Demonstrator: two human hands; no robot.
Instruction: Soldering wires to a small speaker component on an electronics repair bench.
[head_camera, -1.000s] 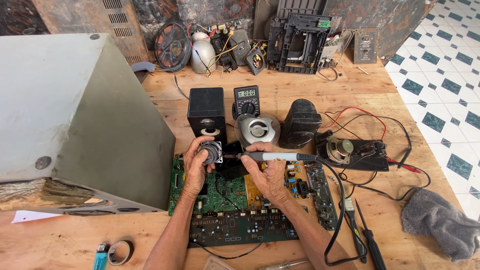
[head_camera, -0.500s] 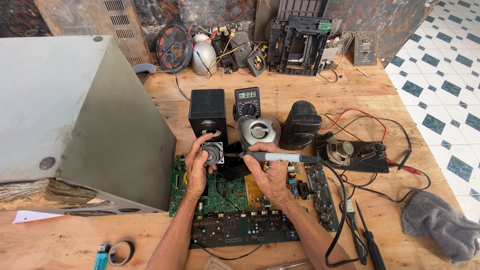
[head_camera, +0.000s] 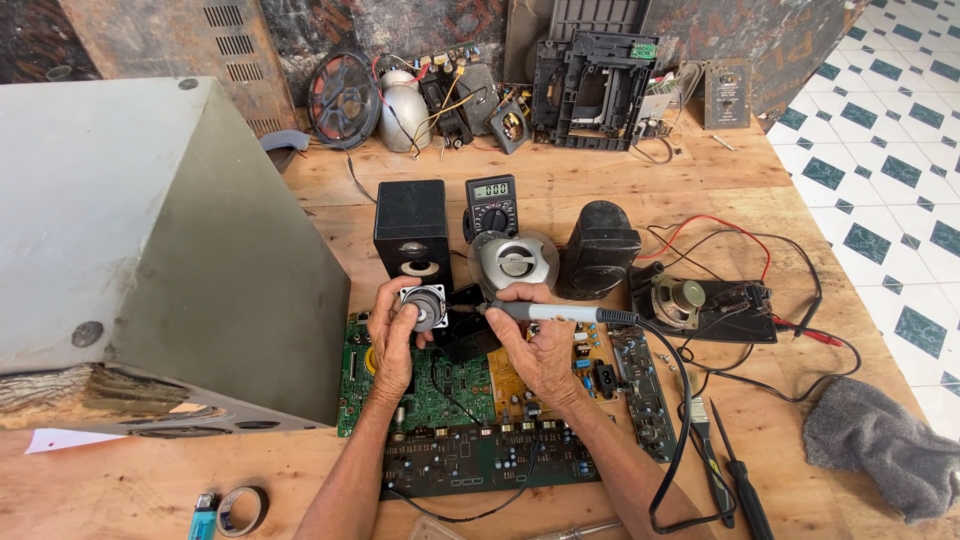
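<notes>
Now left hand (head_camera: 392, 335) grips one small speaker (head_camera: 424, 306), right hand (head_camera: 538, 345) one soldering iron (head_camera: 550, 313).

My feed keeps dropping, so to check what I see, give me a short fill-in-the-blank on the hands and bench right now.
The left hand holds a small round ____ with a square metal frame.
The right hand grips a grey pen-shaped ____ trailing a black cord.
Both hands work above green ____ lying on the wooden table.
A grey crumpled ____ lies at the table's right edge.

Missing words: speaker; soldering iron; circuit boards; cloth
</notes>
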